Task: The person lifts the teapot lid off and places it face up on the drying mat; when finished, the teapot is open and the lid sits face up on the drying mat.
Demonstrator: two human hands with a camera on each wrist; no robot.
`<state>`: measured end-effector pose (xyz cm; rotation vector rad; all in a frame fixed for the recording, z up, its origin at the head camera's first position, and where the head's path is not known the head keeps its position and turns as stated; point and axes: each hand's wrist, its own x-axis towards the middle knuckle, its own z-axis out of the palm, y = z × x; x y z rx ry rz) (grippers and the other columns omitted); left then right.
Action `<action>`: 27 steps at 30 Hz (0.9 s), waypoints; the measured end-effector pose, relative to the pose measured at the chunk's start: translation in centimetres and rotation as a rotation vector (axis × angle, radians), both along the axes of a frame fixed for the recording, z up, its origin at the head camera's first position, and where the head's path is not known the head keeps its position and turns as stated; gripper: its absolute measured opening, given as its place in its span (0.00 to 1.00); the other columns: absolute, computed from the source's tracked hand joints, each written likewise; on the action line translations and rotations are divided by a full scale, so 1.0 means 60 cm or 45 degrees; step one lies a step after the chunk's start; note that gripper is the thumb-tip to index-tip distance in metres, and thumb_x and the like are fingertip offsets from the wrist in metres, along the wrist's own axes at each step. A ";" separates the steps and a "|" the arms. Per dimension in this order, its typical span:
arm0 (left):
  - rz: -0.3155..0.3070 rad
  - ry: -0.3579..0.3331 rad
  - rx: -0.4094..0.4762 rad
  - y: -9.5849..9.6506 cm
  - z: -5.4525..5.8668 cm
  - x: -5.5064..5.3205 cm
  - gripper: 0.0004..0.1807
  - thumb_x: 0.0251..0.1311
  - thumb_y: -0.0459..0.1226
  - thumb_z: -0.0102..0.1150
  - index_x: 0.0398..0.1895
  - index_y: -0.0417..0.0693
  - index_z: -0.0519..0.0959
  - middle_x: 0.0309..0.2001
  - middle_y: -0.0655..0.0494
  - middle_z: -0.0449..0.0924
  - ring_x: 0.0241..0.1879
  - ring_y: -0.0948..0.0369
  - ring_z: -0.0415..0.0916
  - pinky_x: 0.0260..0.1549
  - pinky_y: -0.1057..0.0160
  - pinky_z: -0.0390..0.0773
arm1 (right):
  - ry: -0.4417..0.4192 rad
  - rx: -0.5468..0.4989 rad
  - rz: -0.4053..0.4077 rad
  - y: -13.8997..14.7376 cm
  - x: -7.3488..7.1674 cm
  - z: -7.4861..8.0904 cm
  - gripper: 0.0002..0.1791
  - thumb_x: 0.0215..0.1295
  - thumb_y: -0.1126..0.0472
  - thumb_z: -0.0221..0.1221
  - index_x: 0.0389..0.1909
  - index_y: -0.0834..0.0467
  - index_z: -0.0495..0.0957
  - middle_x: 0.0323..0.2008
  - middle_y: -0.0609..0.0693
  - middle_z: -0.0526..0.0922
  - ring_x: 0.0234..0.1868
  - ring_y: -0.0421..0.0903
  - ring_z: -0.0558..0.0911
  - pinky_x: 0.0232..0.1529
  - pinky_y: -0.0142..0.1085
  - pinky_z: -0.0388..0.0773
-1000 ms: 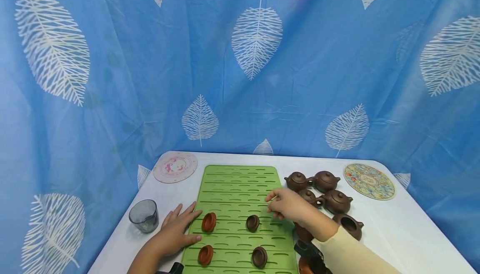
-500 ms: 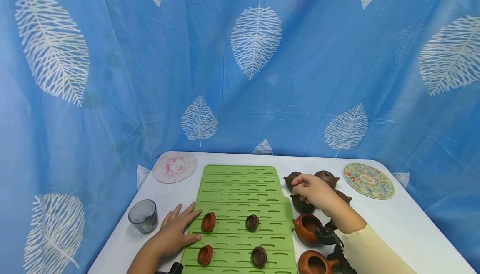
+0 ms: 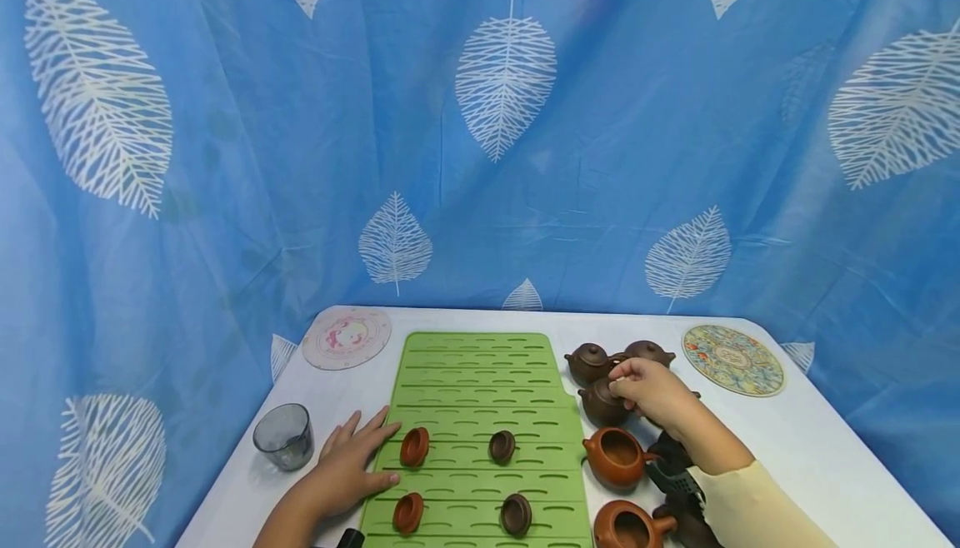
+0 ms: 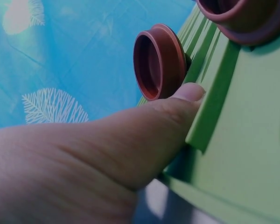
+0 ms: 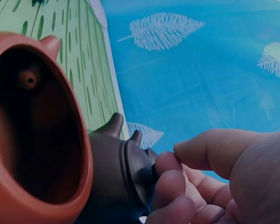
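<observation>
My right hand (image 3: 656,390) pinches at the knob of the lid (image 5: 141,175) on a dark brown clay teapot (image 3: 602,405); fingertips hide the knob. The lid sits on the pot in the right wrist view. My left hand (image 3: 347,465) lies with fingers spread across the left edge of a green slotted mat (image 3: 480,386), its thumb on the mat. Two reddish lids, an upper one (image 3: 414,446) and a lower one (image 3: 408,513), stand on edge in the slots. Two dark brown lids, one upper (image 3: 502,446) and one lower (image 3: 516,515), stand to their right.
Two lidless reddish teapots, one farther (image 3: 617,455) and one nearer (image 3: 628,525), stand right of the mat. Behind are lidded dark teapots (image 3: 588,363); others are partly under my right arm. A grey glass (image 3: 285,438), a pink disc (image 3: 347,338) and a patterned disc (image 3: 732,360) lie around.
My right hand has moved from over the mat's right side rightward to the dark teapot and now pinches at its lid knob. The left hand stays in place on the mat.
</observation>
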<state>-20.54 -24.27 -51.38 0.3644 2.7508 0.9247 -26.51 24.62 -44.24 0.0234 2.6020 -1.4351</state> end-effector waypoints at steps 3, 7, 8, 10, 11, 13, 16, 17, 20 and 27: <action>0.002 0.011 0.010 -0.001 -0.002 0.001 0.46 0.55 0.56 0.76 0.77 0.56 0.72 0.84 0.48 0.54 0.81 0.30 0.37 0.74 0.24 0.34 | -0.010 0.002 -0.019 0.002 0.000 -0.004 0.13 0.70 0.63 0.63 0.49 0.66 0.78 0.27 0.53 0.77 0.28 0.47 0.76 0.27 0.41 0.78; -0.007 0.024 0.016 -0.002 -0.003 0.001 0.47 0.55 0.58 0.75 0.77 0.55 0.71 0.83 0.46 0.54 0.81 0.29 0.38 0.74 0.24 0.34 | -0.014 0.004 -0.029 0.003 0.000 -0.008 0.14 0.69 0.63 0.64 0.50 0.65 0.77 0.25 0.51 0.77 0.28 0.47 0.76 0.27 0.40 0.77; -0.009 0.031 0.017 -0.002 -0.003 0.001 0.47 0.55 0.58 0.75 0.77 0.55 0.72 0.83 0.45 0.54 0.80 0.29 0.38 0.73 0.23 0.35 | -0.015 0.006 -0.031 0.003 0.000 -0.009 0.14 0.69 0.63 0.64 0.50 0.65 0.77 0.25 0.51 0.77 0.27 0.47 0.76 0.26 0.40 0.77; -0.008 0.023 0.022 -0.001 0.000 0.003 0.47 0.55 0.58 0.75 0.77 0.55 0.72 0.83 0.46 0.54 0.81 0.30 0.37 0.74 0.24 0.34 | -0.011 0.017 -0.021 0.004 0.000 -0.010 0.14 0.68 0.62 0.64 0.50 0.66 0.77 0.24 0.51 0.76 0.27 0.47 0.77 0.26 0.40 0.76; -0.015 0.019 0.023 0.000 0.001 0.003 0.47 0.55 0.58 0.75 0.78 0.55 0.71 0.84 0.45 0.53 0.81 0.29 0.37 0.73 0.23 0.34 | -0.011 0.026 -0.019 0.004 0.000 -0.010 0.15 0.68 0.62 0.64 0.50 0.65 0.77 0.24 0.50 0.76 0.26 0.48 0.76 0.25 0.40 0.76; -0.007 0.020 0.037 0.001 0.004 0.005 0.46 0.54 0.56 0.76 0.77 0.54 0.72 0.83 0.46 0.54 0.81 0.29 0.37 0.73 0.23 0.34 | -0.002 0.050 -0.002 0.004 -0.001 -0.011 0.15 0.68 0.62 0.64 0.50 0.66 0.77 0.23 0.50 0.75 0.25 0.48 0.76 0.24 0.39 0.74; -0.011 0.016 0.034 0.001 0.003 0.005 0.46 0.55 0.56 0.76 0.77 0.54 0.71 0.84 0.45 0.53 0.81 0.28 0.36 0.73 0.23 0.33 | 0.014 0.107 0.017 0.002 -0.002 -0.014 0.15 0.67 0.63 0.65 0.49 0.66 0.77 0.23 0.50 0.74 0.24 0.47 0.75 0.24 0.39 0.72; -0.010 0.021 0.035 0.001 0.002 0.005 0.46 0.55 0.56 0.76 0.77 0.54 0.72 0.83 0.45 0.54 0.80 0.29 0.36 0.73 0.23 0.33 | 0.021 0.128 0.012 0.001 -0.003 -0.014 0.14 0.67 0.63 0.65 0.49 0.65 0.77 0.23 0.50 0.74 0.23 0.47 0.75 0.24 0.39 0.71; -0.003 0.040 0.046 0.000 -0.002 0.005 0.45 0.55 0.56 0.76 0.76 0.54 0.73 0.83 0.45 0.55 0.81 0.29 0.38 0.73 0.24 0.34 | 0.047 0.184 0.009 -0.001 -0.004 -0.014 0.13 0.65 0.63 0.66 0.47 0.64 0.78 0.23 0.50 0.74 0.23 0.47 0.74 0.25 0.39 0.70; -0.007 0.042 0.067 -0.002 -0.007 0.003 0.46 0.55 0.58 0.75 0.76 0.55 0.73 0.83 0.44 0.55 0.80 0.29 0.37 0.73 0.24 0.33 | 0.095 0.254 0.003 -0.002 -0.006 -0.015 0.09 0.69 0.63 0.65 0.44 0.62 0.79 0.23 0.50 0.75 0.25 0.46 0.75 0.26 0.39 0.71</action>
